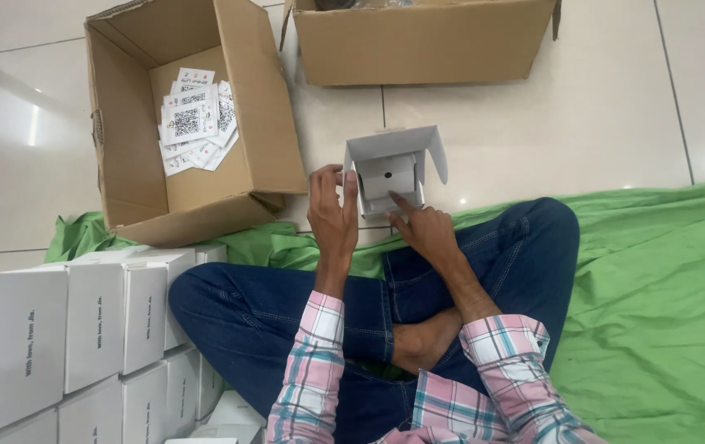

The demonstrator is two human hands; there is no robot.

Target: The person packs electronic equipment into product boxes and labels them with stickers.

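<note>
While the person sits cross-legged on the green cloth (656, 312), the small white cardboard box (392, 168) with open flaps stands on the tiled floor (582, 123) just ahead of the knees. Left hand (332, 215) braces the box's left side, fingers together. Right hand (425, 228) pokes its index fingertip into the box front, other fingers curled. Brown carton with printed leaflets (196, 123) sits at left; stacked white boxes (81, 329) near left knee.
</note>
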